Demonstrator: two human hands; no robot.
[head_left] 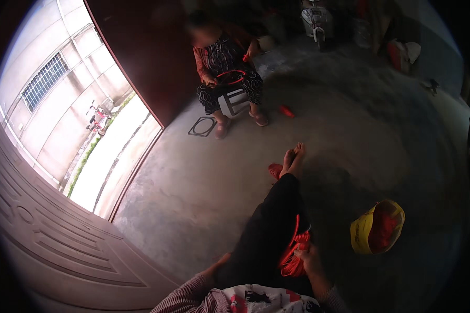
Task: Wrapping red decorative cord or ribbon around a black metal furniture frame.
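A bundle of thin red cord [293, 267] lies against my dark trouser leg, its loose strands hanging down. My right hand [309, 255] is closed around the upper part of this bundle, where the cord is gathered into a knot-like bunch. A stretch of red cord also runs up along the leg above the hand. My left hand [223, 260] is at the side of my thigh, and its fingers are hidden by the leg. My legs are stretched out and crossed, with the bare feet [293, 156] over the floor.
A yellow bag [361, 235] with red material inside stands on the right. Opposite, a person [222, 65] on a stool [236, 101] holds a red loop. On the floor lie a red object [286, 111] and a square drain-like frame [201, 126]. A scooter [316, 21] stands behind; an open doorway is left.
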